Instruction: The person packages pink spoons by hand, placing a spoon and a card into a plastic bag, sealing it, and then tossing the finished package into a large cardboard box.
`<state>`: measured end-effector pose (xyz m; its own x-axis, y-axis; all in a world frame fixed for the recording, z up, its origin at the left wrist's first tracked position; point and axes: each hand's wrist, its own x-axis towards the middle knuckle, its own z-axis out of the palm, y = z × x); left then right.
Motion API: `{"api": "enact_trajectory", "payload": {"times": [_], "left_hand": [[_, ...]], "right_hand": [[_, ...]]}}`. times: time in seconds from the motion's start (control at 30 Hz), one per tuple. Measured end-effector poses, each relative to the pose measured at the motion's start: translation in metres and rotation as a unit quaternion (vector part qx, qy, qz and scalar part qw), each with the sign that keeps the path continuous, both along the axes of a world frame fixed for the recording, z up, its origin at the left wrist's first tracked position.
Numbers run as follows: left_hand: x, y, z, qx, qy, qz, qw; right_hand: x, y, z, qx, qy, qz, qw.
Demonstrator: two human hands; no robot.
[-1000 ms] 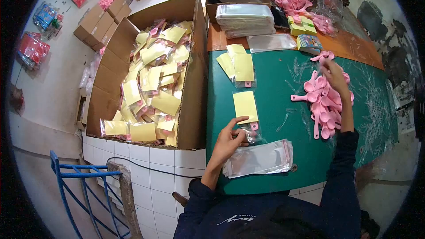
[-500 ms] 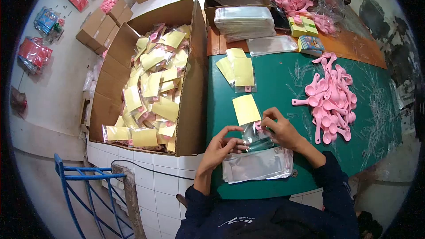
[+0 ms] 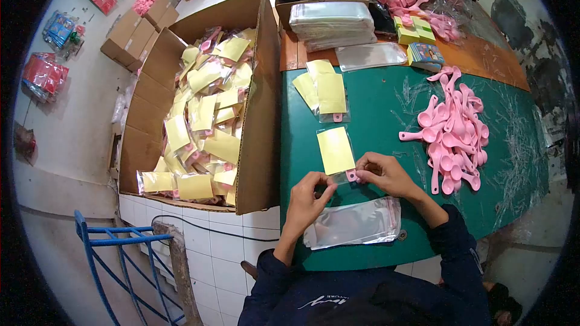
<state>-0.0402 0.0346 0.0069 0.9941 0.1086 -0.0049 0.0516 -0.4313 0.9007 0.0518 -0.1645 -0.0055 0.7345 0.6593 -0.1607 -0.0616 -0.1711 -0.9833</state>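
A clear plastic bag [image 3: 342,178] with a yellow card [image 3: 336,151] in it lies on the green table. The pink handle end of a spoon [image 3: 351,175] shows below the card. My left hand [image 3: 307,202] pinches the lower left corner of this bag. At its lower right corner, beside the spoon handle, my right hand [image 3: 386,176] is closed with thumb and fingertips together. Just below both hands lies a stack of flat, clear plastic bags [image 3: 356,223].
Further back lie packed bags with yellow cards [image 3: 331,93]. Pink spoons [image 3: 450,136] are heaped at right. A cardboard box [image 3: 260,121] full of packed bags stands left of the table. Bag stacks [image 3: 332,23] and small card stacks [image 3: 425,55] sit at the back.
The bag's long clear lower end, earlier stretched toward me, now looks folded up short near the card. Both hands have drawn in closer to the card's lower edge.
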Motion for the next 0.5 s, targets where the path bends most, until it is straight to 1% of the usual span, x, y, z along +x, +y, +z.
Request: {"api": "enact_trajectory", "payload": {"times": [0.07,0.17,0.27,0.3,0.37,0.4,0.5], "left_hand": [[0.001,0.000,-0.004,-0.014,0.002,0.013,1.000],[0.003,0.000,-0.009,-0.040,0.056,0.037,0.997],[0.004,-0.001,-0.012,-0.054,0.054,0.045,0.996],[0.004,-0.002,-0.011,-0.081,0.052,0.059,0.994],[0.006,-0.004,-0.009,-0.136,0.049,0.086,0.986],[0.006,-0.004,-0.010,-0.123,0.050,0.074,0.988],[0.006,-0.001,-0.012,-0.090,0.049,0.040,0.994]], "right_hand": [[-0.003,0.003,0.001,-0.017,-0.017,-0.030,0.999],[-0.007,0.009,0.002,-0.024,-0.023,-0.071,0.997],[-0.008,0.013,0.001,0.006,-0.004,-0.108,0.994],[-0.010,0.014,0.001,0.020,0.007,-0.120,0.993],[-0.010,0.016,0.000,0.003,-0.016,-0.138,0.990],[-0.010,0.017,0.000,-0.006,-0.028,-0.147,0.989],[-0.009,0.014,-0.005,-0.014,-0.050,-0.111,0.992]]}}
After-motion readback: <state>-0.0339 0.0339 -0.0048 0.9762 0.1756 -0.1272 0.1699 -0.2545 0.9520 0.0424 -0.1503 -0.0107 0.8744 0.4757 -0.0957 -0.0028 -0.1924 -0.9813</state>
